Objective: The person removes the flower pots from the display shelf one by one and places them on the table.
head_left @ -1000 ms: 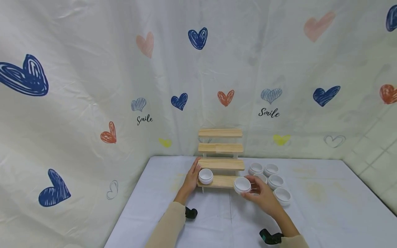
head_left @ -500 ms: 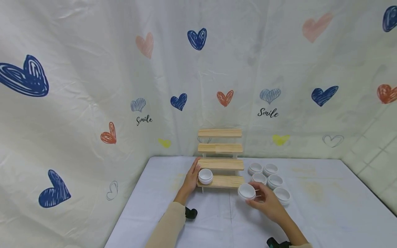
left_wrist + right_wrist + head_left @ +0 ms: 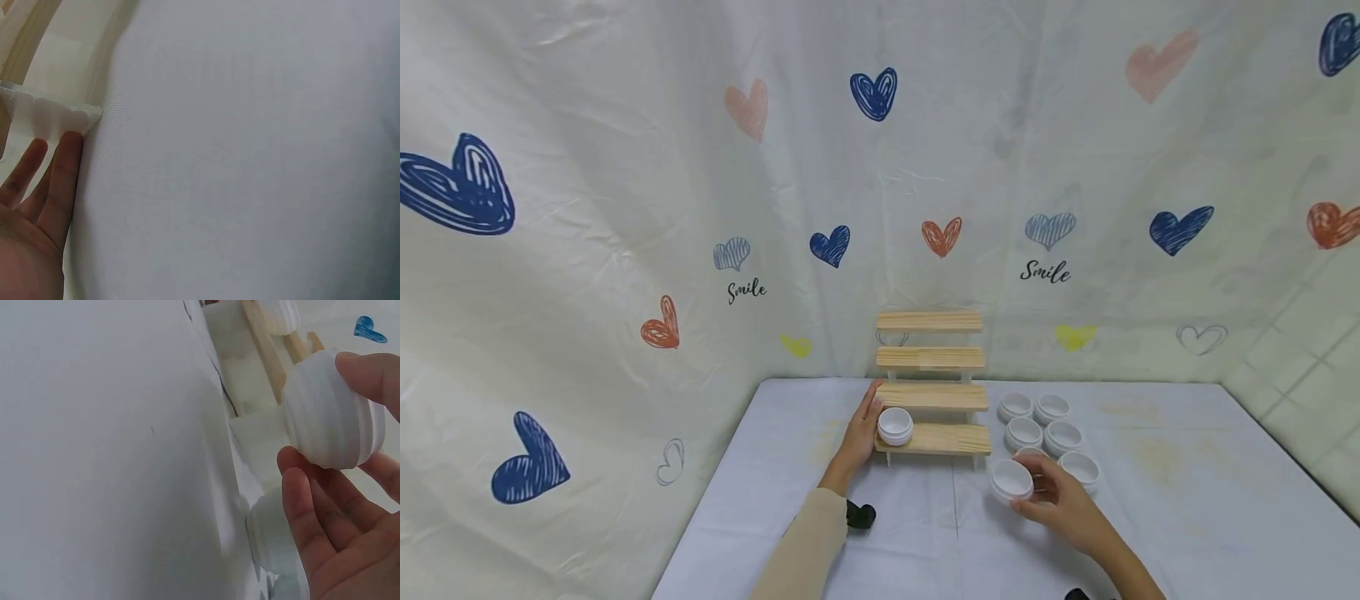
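My right hand (image 3: 1063, 504) pinches a small white bowl (image 3: 1011, 481) between thumb and fingers, in front of the loose bowls. In the right wrist view this bowl (image 3: 325, 412) shows ridged sides and is held tilted, with the thumb on one side and fingertips on the other. A stepped stand (image 3: 932, 397) of pale wood boards stands at the back of the table. On the left end of its lowest board sits another white bowl (image 3: 895, 426). My left hand (image 3: 856, 433) is at the stand's left side, its straight fingers (image 3: 62, 181) touching the clear side panel (image 3: 53, 109).
Several white bowls (image 3: 1063, 437) stand grouped on the white-covered table (image 3: 1180, 517), right of the stand. A hanging cloth (image 3: 820, 167) printed with hearts rises close behind the stand. A tiled surface (image 3: 1315, 400) shows at the far right.
My right hand has moved right and toward me, carrying the bowl away from the right end of the lowest board. The left hand and the bowl on the board stay in place.
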Tool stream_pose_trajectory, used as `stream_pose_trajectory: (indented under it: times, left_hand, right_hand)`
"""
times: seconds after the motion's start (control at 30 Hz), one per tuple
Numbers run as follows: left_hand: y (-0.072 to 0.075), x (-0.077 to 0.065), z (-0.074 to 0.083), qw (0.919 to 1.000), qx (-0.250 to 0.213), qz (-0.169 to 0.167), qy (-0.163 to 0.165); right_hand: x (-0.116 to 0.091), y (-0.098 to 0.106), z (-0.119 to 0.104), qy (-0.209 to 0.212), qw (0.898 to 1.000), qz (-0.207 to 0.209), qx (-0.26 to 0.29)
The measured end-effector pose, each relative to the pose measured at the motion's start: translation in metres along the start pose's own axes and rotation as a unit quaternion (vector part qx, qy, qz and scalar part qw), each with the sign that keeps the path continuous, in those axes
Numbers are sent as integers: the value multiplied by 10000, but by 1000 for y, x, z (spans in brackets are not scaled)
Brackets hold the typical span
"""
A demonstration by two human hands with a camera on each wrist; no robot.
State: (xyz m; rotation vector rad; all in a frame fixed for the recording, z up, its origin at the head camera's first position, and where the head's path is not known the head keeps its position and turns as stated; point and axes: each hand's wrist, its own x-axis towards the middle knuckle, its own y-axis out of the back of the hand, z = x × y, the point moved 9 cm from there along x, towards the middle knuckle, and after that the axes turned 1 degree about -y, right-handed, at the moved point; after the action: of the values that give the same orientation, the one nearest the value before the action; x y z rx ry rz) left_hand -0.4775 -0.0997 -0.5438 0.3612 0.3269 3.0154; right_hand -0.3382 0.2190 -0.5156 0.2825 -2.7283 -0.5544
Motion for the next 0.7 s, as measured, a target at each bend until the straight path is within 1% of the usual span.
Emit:
stream_pose_trajectory:
  times: [0.17, 0.37, 0.43, 0.53, 0.57, 0.7]
  left_hand:
    - [0, 0, 1, 10000, -10, 3, -4]
    - [-1, 1, 0, 10000, -80, 15, 46]
    - [-1, 1, 0, 9999, -89, 18, 58]
    - [-2, 1, 0, 9999, -101, -23, 88]
    - [-2, 1, 2, 9998, -104, -65, 134]
    - [0, -7, 21, 9994, -116, -236, 209]
  right_hand:
    - [-3, 2, 5, -57, 10000, -56, 45]
    - [-8, 6, 8, -266, 9996, -122, -10]
    - [-9, 7, 10, -261, 9995, -154, -13]
    - [-12, 9, 10, -139, 9997, -204, -80]
    - [-12, 10, 11, -103, 9997, -210, -92]
    - [-15, 13, 11, -21, 9996, -234, -154]
